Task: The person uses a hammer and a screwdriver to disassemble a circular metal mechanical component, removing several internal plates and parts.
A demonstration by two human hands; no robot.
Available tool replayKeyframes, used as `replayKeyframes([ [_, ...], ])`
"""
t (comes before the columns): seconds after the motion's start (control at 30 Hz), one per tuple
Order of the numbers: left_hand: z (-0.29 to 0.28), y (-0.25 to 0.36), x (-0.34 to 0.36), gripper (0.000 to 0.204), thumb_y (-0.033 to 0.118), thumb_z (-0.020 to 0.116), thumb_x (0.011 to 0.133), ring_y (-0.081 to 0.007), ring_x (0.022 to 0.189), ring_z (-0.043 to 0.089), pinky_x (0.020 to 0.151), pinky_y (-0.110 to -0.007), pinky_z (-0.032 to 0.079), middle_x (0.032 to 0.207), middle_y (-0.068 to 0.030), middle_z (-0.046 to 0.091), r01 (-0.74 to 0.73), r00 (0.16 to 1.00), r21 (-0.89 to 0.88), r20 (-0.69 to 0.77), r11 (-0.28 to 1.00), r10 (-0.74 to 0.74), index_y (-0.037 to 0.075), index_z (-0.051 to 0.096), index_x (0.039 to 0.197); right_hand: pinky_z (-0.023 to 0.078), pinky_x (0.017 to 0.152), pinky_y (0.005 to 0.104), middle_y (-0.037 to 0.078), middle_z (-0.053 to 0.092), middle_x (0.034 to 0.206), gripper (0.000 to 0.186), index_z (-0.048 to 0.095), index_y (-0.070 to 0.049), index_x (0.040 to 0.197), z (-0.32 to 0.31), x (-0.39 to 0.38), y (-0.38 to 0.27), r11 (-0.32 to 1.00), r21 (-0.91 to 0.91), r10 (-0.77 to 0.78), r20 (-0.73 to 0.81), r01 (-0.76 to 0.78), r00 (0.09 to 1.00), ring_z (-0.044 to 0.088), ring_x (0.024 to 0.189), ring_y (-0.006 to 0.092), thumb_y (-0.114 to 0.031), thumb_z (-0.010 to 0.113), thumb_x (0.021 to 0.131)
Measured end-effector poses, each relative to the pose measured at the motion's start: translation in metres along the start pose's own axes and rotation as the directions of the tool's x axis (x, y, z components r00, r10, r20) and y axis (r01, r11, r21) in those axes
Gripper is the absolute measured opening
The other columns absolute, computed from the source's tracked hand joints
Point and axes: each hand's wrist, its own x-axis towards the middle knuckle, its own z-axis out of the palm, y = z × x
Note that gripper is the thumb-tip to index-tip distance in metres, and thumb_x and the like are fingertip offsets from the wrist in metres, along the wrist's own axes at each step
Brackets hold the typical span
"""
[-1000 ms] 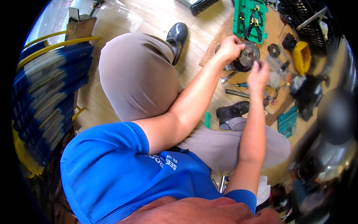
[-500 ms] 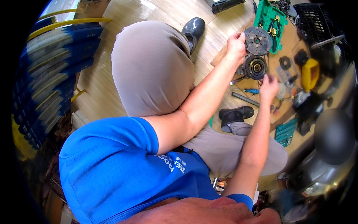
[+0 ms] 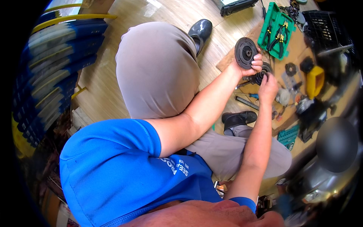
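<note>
My left hand (image 3: 251,66) grips a dark round metal plate (image 3: 242,49) with a hub in its middle, held up on edge with its face showing. Just below and to its right, my right hand (image 3: 267,86) has its fingertips drawn together at a black ringed pulley assembly (image 3: 262,75), which is partly hidden behind my hands; what the fingers hold is too small to make out. A blue-handled screwdriver (image 3: 253,96) and a metal bar (image 3: 246,103) lie below the hands. An open green case (image 3: 271,13) of pliers is just above.
Small parts lie on cardboard (image 3: 283,60) to the right, near a yellow container (image 3: 314,86), a black crate (image 3: 321,26) and a teal socket case (image 3: 287,137). A blue-and-white stacked rack (image 3: 56,56) with yellow bars stands at my left. My knees and shoes frame the work.
My left hand has lifted the plate off the pulley assembly and flipped it to show another face. My right hand has moved in, fingers closing at the exposed assembly.
</note>
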Motion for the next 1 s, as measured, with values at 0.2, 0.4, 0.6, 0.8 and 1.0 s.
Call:
replayKeyframes([
  [0.2, -0.003, 0.001, 0.0, 0.033, 0.036, 0.047, 0.089, -0.0212, 0.061, 0.048, 0.057, -0.032, 0.039, 0.073, -0.0091, 0.054, -0.012, 1.0, -0.01, -0.023, 1.0, 0.012, 0.007, 0.061, 0.098, 0.049, 0.079, 0.0417, 0.017, 0.064, 0.097, 0.019, 0.063, -0.002, 0.104, 0.001, 0.001, 0.002, 0.998, -0.049, -0.038, 0.025, 0.039, 0.999, 0.061, 0.091, 0.0354, -0.012, 0.059, 0.089],
  [0.4, -0.006, 0.003, 0.001, 0.033, 0.037, 0.047, 0.089, -0.0208, 0.06, 0.048, 0.055, -0.032, 0.039, 0.072, -0.009, 0.053, -0.022, 1.0, -0.002, -0.02, 1.0, 0.022, 0.007, 0.06, 0.097, 0.049, 0.08, 0.0399, 0.019, 0.064, 0.098, 0.02, 0.065, -0.004, 0.105, 0.001, 0.0, 0.001, 1.0, 0.026, 0.015, 0.03, -0.015, 0.999, 0.062, 0.091, 0.0356, -0.014, 0.061, 0.088],
  [0.6, -0.003, 0.003, 0.001, 0.032, 0.036, 0.046, 0.09, -0.0207, 0.06, 0.047, 0.053, -0.032, 0.038, 0.072, -0.0098, 0.052, -0.016, 0.999, -0.012, -0.051, 1.0, 0.016, 0.007, 0.059, 0.096, 0.049, 0.081, 0.0392, 0.014, 0.063, 0.101, 0.021, 0.065, -0.005, 0.104, 0.004, 0.001, 0.007, 0.995, 0.063, 0.078, 0.07, -0.082, 0.995, 0.061, 0.093, 0.0333, -0.014, 0.065, 0.085],
  [0.8, -0.009, 0.006, 0.002, 0.03, 0.035, 0.046, 0.09, -0.0207, 0.059, 0.046, 0.053, -0.032, 0.038, 0.072, -0.0095, 0.05, 0.004, 0.998, -0.014, -0.06, 1.0, -0.005, 0.007, 0.058, 0.094, 0.051, 0.075, 0.0351, 0.016, 0.067, 0.089, 0.021, 0.065, 0.001, 0.1, 0.006, 0.004, 0.008, 0.962, 0.181, 0.195, 0.068, -0.204, 0.978, 0.066, 0.08, 0.0261, -0.009, 0.068, 0.082],
  [1.0, -0.008, 0.007, 0.002, 0.031, 0.036, 0.047, 0.09, -0.0206, 0.058, 0.047, 0.052, -0.031, 0.038, 0.072, -0.0092, 0.05, 0.018, 0.998, -0.021, -0.054, 1.0, -0.02, 0.008, 0.058, 0.093, 0.051, 0.073, 0.036, 0.015, 0.065, 0.09, 0.019, 0.064, -0.002, 0.096, 0.012, 0.005, 0.021, 0.992, 0.108, 0.06, 0.042, -0.065, 0.997, 0.065, 0.079, 0.0287, -0.012, 0.07, 0.081],
])
